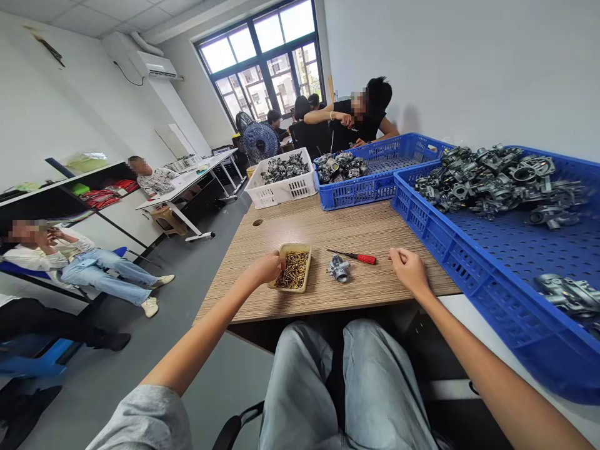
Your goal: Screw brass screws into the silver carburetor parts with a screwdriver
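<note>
My left hand (pixel 268 267) is at the left rim of a small cream tray (pixel 307 270), its fingers closed and pointing down at the contents. Heaped in that tray are small brass-coloured parts (pixel 295 267), long and thin like jets or screws. Whether a part is between my fingertips is hidden. Right of the tray, a single silver metal carburetor (pixel 338 269) sits on the table. Behind and beside it lies a screwdriver (pixel 363 257) with a red handle, its tip toward the left. My right hand (pixel 407 267) rests on the wood to the right of the handle, fingers curled, with nothing visible in them.
Blue crates (pixel 431 222) holding carburetors stand along the right and back of the wood-grain table (pixel 262 306). A white basket (pixel 281 197) of metal parts is at the back left. A co-worker (pixel 360 119) sits behind the crates; other people sit further left.
</note>
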A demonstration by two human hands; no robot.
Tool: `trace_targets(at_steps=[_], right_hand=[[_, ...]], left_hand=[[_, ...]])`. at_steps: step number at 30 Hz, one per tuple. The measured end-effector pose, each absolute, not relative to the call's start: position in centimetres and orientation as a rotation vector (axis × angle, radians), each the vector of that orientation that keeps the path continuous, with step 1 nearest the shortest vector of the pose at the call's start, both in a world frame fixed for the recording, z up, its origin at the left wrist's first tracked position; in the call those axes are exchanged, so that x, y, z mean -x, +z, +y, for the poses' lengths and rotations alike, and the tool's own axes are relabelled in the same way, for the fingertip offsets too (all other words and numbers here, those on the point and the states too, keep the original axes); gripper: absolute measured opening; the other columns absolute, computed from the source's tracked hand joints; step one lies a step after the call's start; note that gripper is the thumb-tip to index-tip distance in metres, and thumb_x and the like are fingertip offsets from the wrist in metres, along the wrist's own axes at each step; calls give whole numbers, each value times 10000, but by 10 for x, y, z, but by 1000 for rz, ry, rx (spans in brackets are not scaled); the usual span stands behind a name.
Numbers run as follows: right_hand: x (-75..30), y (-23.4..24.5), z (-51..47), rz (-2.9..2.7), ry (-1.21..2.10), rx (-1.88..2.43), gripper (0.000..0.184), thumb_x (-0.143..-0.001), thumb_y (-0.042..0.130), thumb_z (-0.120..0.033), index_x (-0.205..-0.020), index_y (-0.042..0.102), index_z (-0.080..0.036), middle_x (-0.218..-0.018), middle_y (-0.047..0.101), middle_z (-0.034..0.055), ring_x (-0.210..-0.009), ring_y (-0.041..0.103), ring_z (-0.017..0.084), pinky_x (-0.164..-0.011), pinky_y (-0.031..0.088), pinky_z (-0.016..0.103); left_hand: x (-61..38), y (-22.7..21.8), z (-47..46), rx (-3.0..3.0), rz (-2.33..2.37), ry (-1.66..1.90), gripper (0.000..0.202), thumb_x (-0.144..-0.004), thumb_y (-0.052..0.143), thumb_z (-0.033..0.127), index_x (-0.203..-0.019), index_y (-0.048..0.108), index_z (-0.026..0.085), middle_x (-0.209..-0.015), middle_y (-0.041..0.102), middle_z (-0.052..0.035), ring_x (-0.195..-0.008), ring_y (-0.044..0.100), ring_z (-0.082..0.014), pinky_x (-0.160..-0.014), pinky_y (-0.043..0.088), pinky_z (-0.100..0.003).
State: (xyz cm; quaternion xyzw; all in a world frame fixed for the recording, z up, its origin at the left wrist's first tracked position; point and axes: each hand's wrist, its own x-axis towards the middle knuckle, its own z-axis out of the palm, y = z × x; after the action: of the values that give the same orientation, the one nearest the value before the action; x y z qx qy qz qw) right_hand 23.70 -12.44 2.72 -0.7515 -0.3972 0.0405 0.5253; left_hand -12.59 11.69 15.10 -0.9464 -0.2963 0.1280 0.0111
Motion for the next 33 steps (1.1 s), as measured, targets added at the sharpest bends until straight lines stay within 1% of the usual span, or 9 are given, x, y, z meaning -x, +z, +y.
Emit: trace_targets(at_steps=[4,6,8,11,14,21,23,26,33], right_hand=[[-238,25,-124,-940,128,1786,560,-990,437,-691,-740,636,-232,-558,602,36,-586,544,207,-615,369,325],[-238,24,-123,-938,135,1784,560,-987,441,-691,-742,642,-230,-557,600,35,-582,540,206,-614,365,326],[-238,24,-123,-937,137,1784,563,-983,442,-694,-740,644,-228,-556,598,36,-580,537,205,-615,363,327],[-238,25,-124,-938,138,1788,575,-974,447,-709,-729,643,-227,-558,604,43,-587,546,208,-618,366,327],[-238,25,-124,-943,147,1790,586,-972,443,-722,-738,648,-226,-562,607,44,-586,545,208,-608,368,323],[-241,23,-124,-940,181,1805,583,-964,464,-729,-762,664,-221,-576,621,48,-561,548,206,-586,365,322],[-241,21,-124,-938,194,1809,563,-970,470,-709,-768,665,-221,-552,599,32,-531,531,198,-574,357,322],[-242,19,-124,-937,212,1814,527,-983,477,-670,-779,662,-221,-522,567,10,-499,507,187,-560,346,320],[-245,15,-125,-918,235,1835,479,-1003,513,-620,-806,686,-219,-523,582,1,-512,521,183,-585,365,314]], left_hand=[[125,154,112,2948,-965,302,282,-978,494,162,-1111,739,205,-1177,689,-111,-972,704,-214,-910,544,-310],[122,152,109,2977,-939,264,234,-970,552,215,-1124,728,213,-1181,700,-101,-1012,708,-222,-924,543,-301],[119,148,107,3031,-876,249,230,-947,603,233,-1142,725,221,-1185,714,-91,-1065,707,-230,-949,540,-293],[116,141,107,3087,-826,232,251,-941,626,243,-1171,725,224,-1220,721,-92,-1115,702,-238,-975,540,-292],[117,138,108,3094,-865,228,261,-939,631,240,-1181,727,222,-1226,716,-100,-1102,707,-243,-978,544,-304],[115,134,105,3200,-739,217,292,-967,566,177,-1196,735,242,-1195,693,-84,-1120,683,-229,-1036,524,-310],[114,132,102,3206,-737,219,294,-965,553,156,-1175,744,233,-1189,680,-89,-1092,684,-227,-1024,527,-313],[113,132,99,3183,-812,199,269,-969,531,143,-1099,757,209,-1179,662,-99,-1023,689,-226,-964,543,-319],[117,132,99,3206,-884,170,218,-969,554,176,-1067,743,226,-1172,636,-77,-975,680,-214,-887,545,-312]])
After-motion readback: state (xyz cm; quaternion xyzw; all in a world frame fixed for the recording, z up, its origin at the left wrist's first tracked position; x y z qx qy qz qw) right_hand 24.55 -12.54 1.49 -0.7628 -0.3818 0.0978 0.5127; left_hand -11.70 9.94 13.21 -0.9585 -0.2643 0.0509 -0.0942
